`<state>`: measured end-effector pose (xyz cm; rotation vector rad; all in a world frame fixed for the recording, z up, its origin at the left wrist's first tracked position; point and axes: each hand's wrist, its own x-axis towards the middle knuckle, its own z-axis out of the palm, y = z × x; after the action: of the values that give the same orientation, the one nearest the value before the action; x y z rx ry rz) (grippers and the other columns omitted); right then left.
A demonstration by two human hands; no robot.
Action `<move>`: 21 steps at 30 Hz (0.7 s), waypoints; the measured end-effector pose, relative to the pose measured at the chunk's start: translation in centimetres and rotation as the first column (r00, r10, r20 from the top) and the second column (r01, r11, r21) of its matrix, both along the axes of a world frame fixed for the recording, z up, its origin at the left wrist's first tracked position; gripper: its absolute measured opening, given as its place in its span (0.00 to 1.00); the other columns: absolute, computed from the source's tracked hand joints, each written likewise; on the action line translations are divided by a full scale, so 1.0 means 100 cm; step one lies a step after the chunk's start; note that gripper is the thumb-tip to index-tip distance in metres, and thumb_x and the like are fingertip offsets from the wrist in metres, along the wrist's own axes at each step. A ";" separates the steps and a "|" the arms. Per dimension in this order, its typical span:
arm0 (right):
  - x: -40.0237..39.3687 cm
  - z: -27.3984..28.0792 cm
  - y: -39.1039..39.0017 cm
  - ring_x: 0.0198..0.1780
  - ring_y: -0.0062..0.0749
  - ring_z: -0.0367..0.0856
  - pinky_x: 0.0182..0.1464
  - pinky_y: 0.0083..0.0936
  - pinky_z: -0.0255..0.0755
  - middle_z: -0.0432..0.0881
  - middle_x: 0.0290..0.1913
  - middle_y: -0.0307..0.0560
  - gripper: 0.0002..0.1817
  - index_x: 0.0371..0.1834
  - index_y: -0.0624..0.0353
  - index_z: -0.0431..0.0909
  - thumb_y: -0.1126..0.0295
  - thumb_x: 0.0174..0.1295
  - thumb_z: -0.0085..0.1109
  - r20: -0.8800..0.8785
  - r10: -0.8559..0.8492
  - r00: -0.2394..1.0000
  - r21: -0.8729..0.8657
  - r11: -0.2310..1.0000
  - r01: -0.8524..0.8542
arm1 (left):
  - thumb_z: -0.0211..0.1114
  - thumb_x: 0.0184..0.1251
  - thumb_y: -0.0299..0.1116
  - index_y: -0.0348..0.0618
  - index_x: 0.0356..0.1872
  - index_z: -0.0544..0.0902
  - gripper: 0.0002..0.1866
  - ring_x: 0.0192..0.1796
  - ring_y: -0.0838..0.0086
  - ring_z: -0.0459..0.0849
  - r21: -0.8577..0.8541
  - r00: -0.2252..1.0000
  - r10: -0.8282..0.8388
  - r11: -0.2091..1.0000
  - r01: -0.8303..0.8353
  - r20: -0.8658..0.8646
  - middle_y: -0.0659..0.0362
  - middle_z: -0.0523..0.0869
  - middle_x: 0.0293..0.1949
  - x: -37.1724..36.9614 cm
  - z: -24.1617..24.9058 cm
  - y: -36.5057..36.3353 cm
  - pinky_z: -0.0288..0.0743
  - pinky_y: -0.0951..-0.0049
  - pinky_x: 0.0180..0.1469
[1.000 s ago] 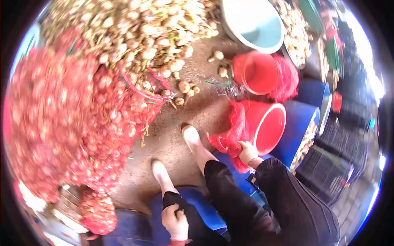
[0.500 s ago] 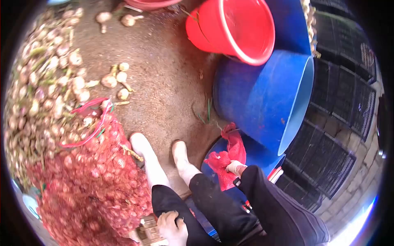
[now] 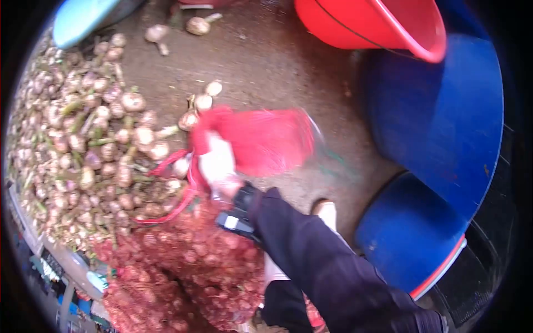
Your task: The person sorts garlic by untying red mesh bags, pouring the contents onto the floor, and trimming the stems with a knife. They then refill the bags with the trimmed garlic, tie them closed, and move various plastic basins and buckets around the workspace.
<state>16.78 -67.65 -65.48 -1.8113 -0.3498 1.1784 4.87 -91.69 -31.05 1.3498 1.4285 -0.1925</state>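
My right hand [image 3: 217, 161], pale and blurred by motion, is closed on a red mesh bag [image 3: 272, 141]. The bag stretches out to the right of my hand, smeared and looking unfilled. A dark device [image 3: 236, 222] is strapped at my right wrist. Just below the hand stands a full red mesh sack [image 3: 194, 272] packed with garlic bulbs, its pink-red rim cord [image 3: 166, 218] lying loose beside the garlic heap [image 3: 83, 144]. Several loose bulbs [image 3: 204, 102] lie on the floor beyond the hand. My left hand is out of view.
A red bucket [image 3: 355, 25] stands at the top right, near a large blue barrel [image 3: 438, 111]. A smaller blue tub [image 3: 405, 222] sits below it by my boot [image 3: 325, 212]. At the top left is a light blue basin [image 3: 83, 22].
My right hand has carried the red mesh bag from beside the blue tub leftward to above the full sack's edge. The view has shifted left, and my left hand has gone out of view.
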 end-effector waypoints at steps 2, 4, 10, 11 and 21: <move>-0.056 0.045 0.054 0.43 0.48 0.80 0.48 0.40 0.72 0.81 0.39 0.58 0.13 0.44 0.62 0.79 0.74 0.62 0.46 -0.021 0.459 0.888 0.328 0.843 -0.427 | 0.60 0.46 0.20 0.40 0.35 0.80 0.12 0.45 0.53 0.78 0.075 0.999 0.000 0.997 0.003 -0.039 0.51 0.81 0.39 -0.001 0.001 0.000 0.69 0.55 0.55; -0.113 0.091 0.080 0.47 0.45 0.79 0.49 0.36 0.74 0.78 0.48 0.54 0.23 0.54 0.58 0.76 0.78 0.52 0.48 0.235 0.656 0.717 0.541 0.525 -0.657 | 0.60 0.46 0.20 0.40 0.36 0.79 0.12 0.46 0.53 0.78 0.072 1.000 0.031 0.997 -0.031 -0.001 0.51 0.82 0.38 0.000 0.000 0.006 0.69 0.55 0.55; -0.003 0.127 0.048 0.60 0.54 0.68 0.63 0.42 0.63 0.71 0.58 0.59 0.36 0.62 0.59 0.70 0.73 0.41 0.52 0.463 0.634 0.619 0.372 0.495 -0.785 | 0.61 0.48 0.22 0.41 0.34 0.79 0.09 0.43 0.54 0.79 0.078 0.993 0.116 0.990 -0.118 0.030 0.51 0.82 0.36 0.008 -0.002 0.018 0.71 0.55 0.50; 0.034 0.128 0.040 0.59 0.54 0.69 0.63 0.42 0.64 0.72 0.57 0.58 0.34 0.61 0.59 0.70 0.71 0.43 0.57 0.639 0.571 0.515 0.243 0.486 -0.840 | 0.61 0.48 0.24 0.41 0.34 0.80 0.09 0.42 0.55 0.79 0.124 0.992 0.115 0.985 -0.120 0.041 0.52 0.82 0.35 0.010 -0.003 0.023 0.72 0.56 0.48; 0.212 0.007 0.158 0.42 0.55 0.83 0.47 0.42 0.74 0.84 0.36 0.60 0.13 0.43 0.59 0.81 0.72 0.57 0.49 0.570 0.457 0.683 -0.325 0.889 -0.324 | 0.63 0.49 0.26 0.43 0.34 0.81 0.09 0.42 0.54 0.81 0.142 0.948 0.315 0.942 -0.305 -0.054 0.51 0.84 0.35 0.038 -0.014 0.068 0.74 0.56 0.48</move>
<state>37.98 -51.87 -64.76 -2.3723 -1.1023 0.8458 8.66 -84.92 -32.47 1.2122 1.7225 0.0596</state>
